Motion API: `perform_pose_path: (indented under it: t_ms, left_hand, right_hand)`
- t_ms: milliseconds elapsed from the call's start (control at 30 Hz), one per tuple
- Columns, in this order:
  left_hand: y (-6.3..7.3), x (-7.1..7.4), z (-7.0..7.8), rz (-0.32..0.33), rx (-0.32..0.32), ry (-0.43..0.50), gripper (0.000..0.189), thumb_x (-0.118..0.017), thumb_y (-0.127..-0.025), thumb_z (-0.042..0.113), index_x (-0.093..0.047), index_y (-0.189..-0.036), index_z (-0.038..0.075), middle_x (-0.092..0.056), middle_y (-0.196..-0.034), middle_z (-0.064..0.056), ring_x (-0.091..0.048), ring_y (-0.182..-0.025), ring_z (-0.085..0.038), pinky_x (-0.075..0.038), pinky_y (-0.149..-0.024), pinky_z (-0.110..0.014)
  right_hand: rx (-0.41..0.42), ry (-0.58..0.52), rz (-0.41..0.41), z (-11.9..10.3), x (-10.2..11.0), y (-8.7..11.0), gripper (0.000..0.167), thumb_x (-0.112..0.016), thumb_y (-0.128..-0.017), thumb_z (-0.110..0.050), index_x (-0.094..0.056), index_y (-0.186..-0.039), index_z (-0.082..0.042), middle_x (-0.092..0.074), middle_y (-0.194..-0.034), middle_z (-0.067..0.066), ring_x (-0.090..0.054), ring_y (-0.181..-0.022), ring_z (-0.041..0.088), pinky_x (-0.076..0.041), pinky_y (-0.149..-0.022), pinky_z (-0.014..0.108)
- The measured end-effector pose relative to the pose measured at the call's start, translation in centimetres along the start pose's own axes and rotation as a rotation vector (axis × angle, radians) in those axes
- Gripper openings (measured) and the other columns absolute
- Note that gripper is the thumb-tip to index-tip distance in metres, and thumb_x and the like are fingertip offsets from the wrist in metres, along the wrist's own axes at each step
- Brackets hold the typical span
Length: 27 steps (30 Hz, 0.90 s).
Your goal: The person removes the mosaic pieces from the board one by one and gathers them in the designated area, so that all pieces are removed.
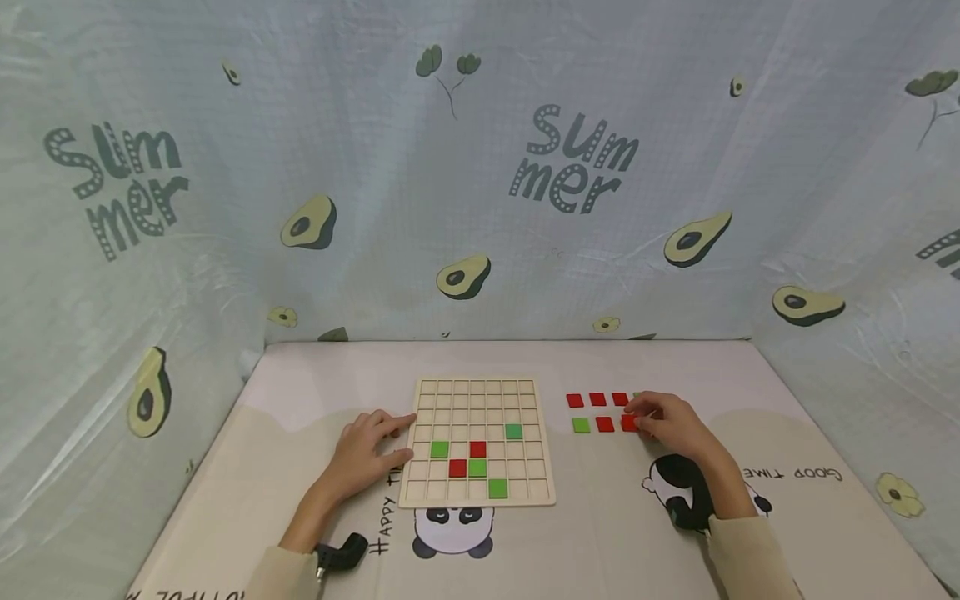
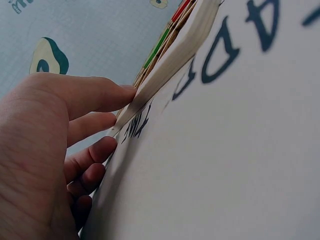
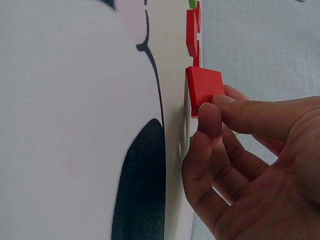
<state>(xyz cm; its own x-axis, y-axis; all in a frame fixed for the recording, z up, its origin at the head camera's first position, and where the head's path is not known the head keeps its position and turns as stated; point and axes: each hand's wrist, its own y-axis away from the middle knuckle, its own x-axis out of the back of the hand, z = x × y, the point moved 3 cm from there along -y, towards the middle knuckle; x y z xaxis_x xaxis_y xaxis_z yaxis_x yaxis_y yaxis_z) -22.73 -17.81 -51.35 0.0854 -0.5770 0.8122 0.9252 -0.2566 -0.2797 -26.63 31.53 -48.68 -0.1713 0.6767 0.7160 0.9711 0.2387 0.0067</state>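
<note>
A square wooden grid board (image 1: 480, 505) lies on the table, with several red and green square tiles in its cells. Along its left edge rests my left hand (image 1: 363, 454). Thumb and index finger touch the rim, and in the left wrist view this hand (image 2: 45, 145) has its other fingers loosely bent beside the board's side. My right hand (image 1: 672, 425) is right of the board and pinches a red square tile (image 3: 206, 86) between thumb and fingertips. The held tile is tilted, at the right end of the loose tiles.
Two short rows of loose tiles lie right of the board, among them a red tile (image 1: 574, 401) and a green tile (image 1: 581, 426); my right hand partly covers another green one. A printed cloth (image 1: 600, 533) covers the table, and patterned sheets (image 1: 390, 167) hang behind and beside it.
</note>
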Motion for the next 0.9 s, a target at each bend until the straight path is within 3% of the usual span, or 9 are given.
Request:
perform_pose_path:
  t_ms: [567, 900]
  left_hand:
    - [0.00, -0.02, 0.10, -0.005, 0.012, 0.002, 0.052, -0.075, -0.089, 0.039, -0.069, -0.136, 0.017, -0.059, -0.098, 0.008, -0.046, -0.093, -0.011, -0.030, -0.080, -0.034]
    - [0.06, -0.03, -0.04, -0.003, 0.011, -0.001, 0.052, -0.075, -0.089, 0.041, -0.070, -0.135, 0.017, -0.059, -0.098, 0.008, -0.045, -0.092, -0.011, -0.030, -0.079, -0.033]
  right_hand:
    - [-0.016, 0.059, 0.005, 0.47, -0.28, 0.12, 0.025, -0.071, -0.092, -0.003, -0.070, -0.117, -0.003, -0.069, -0.108, 0.014, -0.063, -0.090, 0.022, -0.052, -0.072, 0.028]
    - [-0.018, 0.104, 0.019, 0.32, -0.42, 0.18, 0.025, -0.070, -0.092, -0.002, -0.071, -0.117, -0.002, -0.069, -0.111, 0.016, -0.064, -0.093, 0.025, -0.053, -0.076, 0.034]
